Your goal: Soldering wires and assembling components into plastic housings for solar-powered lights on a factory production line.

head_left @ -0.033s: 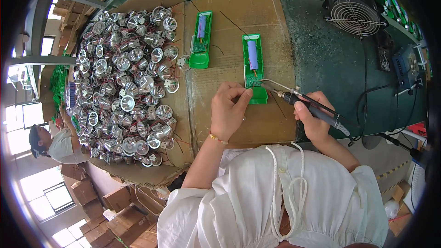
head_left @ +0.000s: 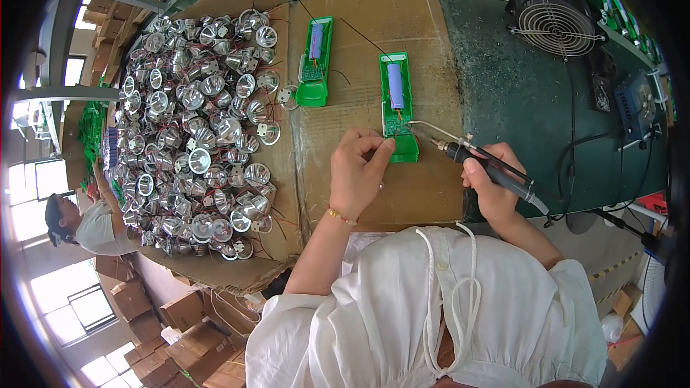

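A green plastic housing [head_left: 407,149] lies in front of me on the cardboard, with a purple cylindrical battery [head_left: 395,86] and a small green circuit board [head_left: 397,126] inside. My left hand [head_left: 359,169] is at its lower left, thumb and forefinger pinched together by the board's lower edge; whatever they hold is hidden. In my right hand [head_left: 494,183] is a soldering iron [head_left: 496,174] with a thin curved metal feed tube [head_left: 435,131] along it. Its tip points left, close to the board's right side. A dark wire [head_left: 363,34] sticks out past the housing's far end.
Many silver reflector cups [head_left: 190,136] with wires fill a cardboard tray on the left. A second green housing [head_left: 313,93] lies far left of mine. A black fan [head_left: 553,25] and a blue box-shaped unit [head_left: 632,108] stand at right. Another person [head_left: 100,223] is at far left.
The soldering iron and its feed tube have shifted very slightly to the right. The far end of the dark wire has moved a little left. My left hand has stayed in place.
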Demonstrator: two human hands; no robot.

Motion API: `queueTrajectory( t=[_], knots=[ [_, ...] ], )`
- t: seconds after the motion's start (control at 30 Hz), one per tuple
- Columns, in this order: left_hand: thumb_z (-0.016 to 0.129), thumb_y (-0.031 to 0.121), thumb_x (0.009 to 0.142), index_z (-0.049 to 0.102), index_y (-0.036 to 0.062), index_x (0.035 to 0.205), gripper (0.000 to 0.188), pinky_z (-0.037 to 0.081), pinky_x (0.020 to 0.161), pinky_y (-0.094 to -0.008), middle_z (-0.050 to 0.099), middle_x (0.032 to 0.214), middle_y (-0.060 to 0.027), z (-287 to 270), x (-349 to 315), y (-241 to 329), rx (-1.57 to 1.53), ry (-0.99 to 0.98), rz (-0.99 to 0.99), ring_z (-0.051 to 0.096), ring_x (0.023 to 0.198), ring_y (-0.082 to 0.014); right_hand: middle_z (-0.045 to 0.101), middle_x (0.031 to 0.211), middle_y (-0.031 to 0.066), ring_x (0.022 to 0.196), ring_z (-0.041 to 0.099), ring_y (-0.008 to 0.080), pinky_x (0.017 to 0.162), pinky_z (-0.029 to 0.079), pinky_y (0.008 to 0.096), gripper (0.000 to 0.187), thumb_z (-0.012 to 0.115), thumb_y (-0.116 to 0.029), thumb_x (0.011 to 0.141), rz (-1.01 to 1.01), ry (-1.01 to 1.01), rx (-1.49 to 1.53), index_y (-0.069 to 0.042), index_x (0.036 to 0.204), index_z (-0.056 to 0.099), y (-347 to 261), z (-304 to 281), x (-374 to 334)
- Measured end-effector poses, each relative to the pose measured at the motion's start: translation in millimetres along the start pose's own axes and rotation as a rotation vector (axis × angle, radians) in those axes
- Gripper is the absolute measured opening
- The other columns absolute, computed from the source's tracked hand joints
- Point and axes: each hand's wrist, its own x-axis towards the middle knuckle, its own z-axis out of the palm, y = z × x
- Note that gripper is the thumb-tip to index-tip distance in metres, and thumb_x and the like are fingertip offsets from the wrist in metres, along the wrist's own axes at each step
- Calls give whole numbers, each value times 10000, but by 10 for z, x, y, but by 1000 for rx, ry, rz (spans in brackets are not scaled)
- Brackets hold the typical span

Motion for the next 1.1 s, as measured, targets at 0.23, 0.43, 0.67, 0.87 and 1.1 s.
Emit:
queueTrajectory(
  t=[0.23, 0.43, 0.67, 0.87, 1.1],
  knots=[
    [646, 104, 782, 646, -24, 768, 129, 428, 533, -252, 565, 800, -84, -2, 17, 29, 14, -7, -34, 539, 599, -132, 586, 642, 54, 539, 534, 63, 483, 432, 203, 173, 653, -89, 786, 11, 37, 55, 5, 830, 515, -22, 4, 9],
    [645, 116, 776, 638, -24, 733, 146, 427, 523, -263, 565, 768, -89, 22, 42, 72, -25, 16, -130, 540, 571, -143, 587, 648, 43, 553, 523, 48, 497, 426, 194, 161, 647, -79, 789, -15, 1, 29, 7, 825, 515, 9, 40, 40],
    [645, 138, 768, 630, -24, 712, 173, 421, 526, -274, 556, 723, -89, -20, 104, 79, -34, -52, -224, 535, 562, -149, 573, 643, 54, 544, 525, 68, 494, 434, 204, 156, 634, -86, 798, 34, -13, 73, 3, 825, 508, 30, 76, 68],
    [647, 141, 763, 629, -22, 707, 173, 407, 520, -279, 541, 682, -86, 6, 117, 22, -24, -24, -189, 515, 550, -146, 571, 640, 67, 534, 534, 82, 487, 449, 213, 150, 624, -89, 805, 119, 9, 103, 2, 826, 507, -15, 80, 80],
    [653, 142, 755, 624, -27, 700, 180, 405, 517, -276, 537, 670, -86, -21, 128, 6, -9, -38, -171, 511, 549, -135, 578, 664, 77, 550, 547, 90, 495, 464, 217, 165, 629, -90, 806, 43, 83, 155, 12, 846, 507, -11, -10, 85]
  ],
)
